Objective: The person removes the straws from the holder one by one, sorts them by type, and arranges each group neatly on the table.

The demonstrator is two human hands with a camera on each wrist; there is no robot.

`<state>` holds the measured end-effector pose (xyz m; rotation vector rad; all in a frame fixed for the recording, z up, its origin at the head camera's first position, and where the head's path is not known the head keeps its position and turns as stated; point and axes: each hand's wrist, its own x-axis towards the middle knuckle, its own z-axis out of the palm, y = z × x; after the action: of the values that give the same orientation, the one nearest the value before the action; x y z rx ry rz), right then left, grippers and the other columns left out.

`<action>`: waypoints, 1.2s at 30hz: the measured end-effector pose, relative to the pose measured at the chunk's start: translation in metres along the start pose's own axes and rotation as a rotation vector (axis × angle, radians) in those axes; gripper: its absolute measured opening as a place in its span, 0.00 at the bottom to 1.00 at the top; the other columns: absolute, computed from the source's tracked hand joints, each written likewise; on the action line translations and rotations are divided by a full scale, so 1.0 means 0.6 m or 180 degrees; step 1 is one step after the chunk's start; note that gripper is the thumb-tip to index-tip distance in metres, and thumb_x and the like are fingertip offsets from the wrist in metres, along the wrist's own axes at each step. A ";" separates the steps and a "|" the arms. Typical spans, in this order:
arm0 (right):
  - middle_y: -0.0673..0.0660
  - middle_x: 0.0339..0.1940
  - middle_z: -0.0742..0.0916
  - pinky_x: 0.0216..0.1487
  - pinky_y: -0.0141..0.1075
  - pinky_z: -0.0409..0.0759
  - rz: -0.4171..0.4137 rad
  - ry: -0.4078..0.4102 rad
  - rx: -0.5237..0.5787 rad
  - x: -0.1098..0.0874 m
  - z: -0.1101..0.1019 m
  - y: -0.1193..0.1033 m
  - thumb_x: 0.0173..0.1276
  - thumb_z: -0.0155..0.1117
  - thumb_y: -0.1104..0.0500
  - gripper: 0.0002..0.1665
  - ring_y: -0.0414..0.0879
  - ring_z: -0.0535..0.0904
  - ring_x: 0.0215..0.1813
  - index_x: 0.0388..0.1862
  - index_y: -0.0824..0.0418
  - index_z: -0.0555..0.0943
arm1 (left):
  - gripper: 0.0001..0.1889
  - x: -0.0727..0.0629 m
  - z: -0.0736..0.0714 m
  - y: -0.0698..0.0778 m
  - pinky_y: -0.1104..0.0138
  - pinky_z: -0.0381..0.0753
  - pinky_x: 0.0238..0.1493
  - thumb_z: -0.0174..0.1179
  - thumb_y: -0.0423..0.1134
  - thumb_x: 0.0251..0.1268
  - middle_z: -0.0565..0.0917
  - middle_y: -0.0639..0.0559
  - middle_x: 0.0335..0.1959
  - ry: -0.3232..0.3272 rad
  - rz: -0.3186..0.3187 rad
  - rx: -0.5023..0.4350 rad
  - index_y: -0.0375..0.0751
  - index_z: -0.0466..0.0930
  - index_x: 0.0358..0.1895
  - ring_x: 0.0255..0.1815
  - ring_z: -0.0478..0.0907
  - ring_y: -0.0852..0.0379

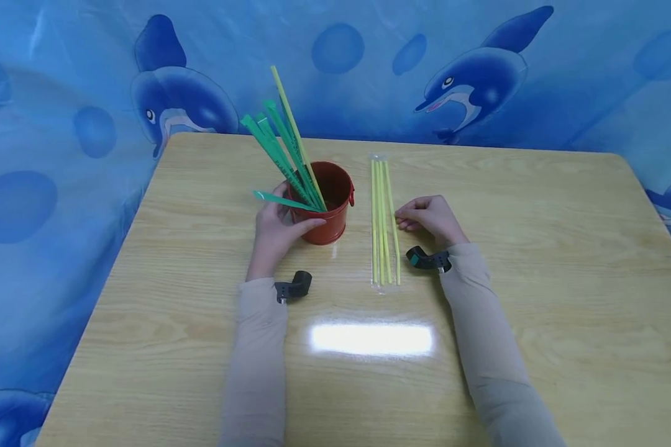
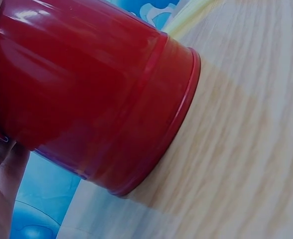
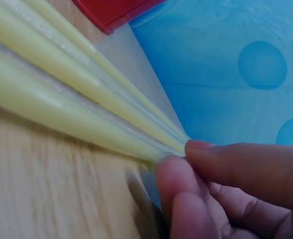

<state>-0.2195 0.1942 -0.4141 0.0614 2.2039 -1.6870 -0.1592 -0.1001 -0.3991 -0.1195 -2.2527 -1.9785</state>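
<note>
A small red metal bucket [image 1: 332, 225] stands left of the table's middle. My left hand [image 1: 273, 239] grips it around its left side, the thumb across the front. Leaning in the bucket are several green wrapped straws [image 1: 274, 149] with printed lettering and a taller yellow straw [image 1: 288, 112]. To its right lies a clear plastic sleeve [image 1: 378, 157] holding several yellow straws. My right hand [image 1: 433, 218] is at the right side of this pack, thumb and forefinger pinching the rightmost yellow straw [image 1: 397, 254]; in the right wrist view, the fingertips [image 3: 179, 172] meet around the straw.
Both hands work over a light wooden table [image 1: 537, 261]. A blue dolphin-print sheet [image 1: 363, 93] hangs behind and beside it. Small black wrist cameras sit on both sleeves. A bright light reflection [image 1: 371, 339] shows on the tabletop in front.
</note>
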 end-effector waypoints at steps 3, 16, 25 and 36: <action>0.54 0.25 0.86 0.31 0.30 0.83 -0.0055 0.0018 0.0110 -0.003 -0.004 0.003 0.66 0.60 0.66 0.14 0.40 0.83 0.26 0.42 0.79 0.78 | 0.38 0.000 0.002 -0.004 0.67 0.70 0.62 0.74 0.37 0.46 0.75 0.51 0.60 0.0023 0.0056 0.0039 0.44 0.67 0.65 0.62 0.70 0.59; 0.54 0.34 0.86 0.39 0.35 0.83 -0.0600 0.0227 -0.0097 -0.020 0.032 -0.057 0.66 0.61 0.62 0.13 0.45 0.84 0.35 0.42 0.72 0.80 | 0.37 0.003 0.005 -0.023 0.63 0.74 0.57 0.76 0.41 0.44 0.78 0.51 0.57 0.0272 0.0499 0.0443 0.40 0.72 0.61 0.58 0.72 0.59; 0.58 0.36 0.86 0.40 0.36 0.83 -0.1110 0.0222 0.0143 -0.027 0.085 -0.128 0.65 0.63 0.62 0.13 0.47 0.84 0.35 0.43 0.73 0.81 | 0.37 0.007 0.004 -0.026 0.63 0.74 0.58 0.76 0.38 0.43 0.78 0.48 0.57 0.0239 0.0459 0.0348 0.38 0.71 0.61 0.58 0.72 0.57; 0.58 0.34 0.86 0.40 0.36 0.83 -0.1370 0.0169 0.0506 -0.011 0.130 -0.168 0.63 0.65 0.65 0.09 0.50 0.83 0.35 0.40 0.71 0.82 | 0.37 0.009 0.002 -0.023 0.63 0.73 0.59 0.76 0.40 0.44 0.78 0.50 0.58 0.0224 0.0435 0.0436 0.39 0.71 0.62 0.59 0.72 0.59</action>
<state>-0.2187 0.0933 -0.3358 -0.3561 2.2308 -2.1043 -0.1665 -0.1007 -0.4118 -0.1807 -2.2622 -1.7286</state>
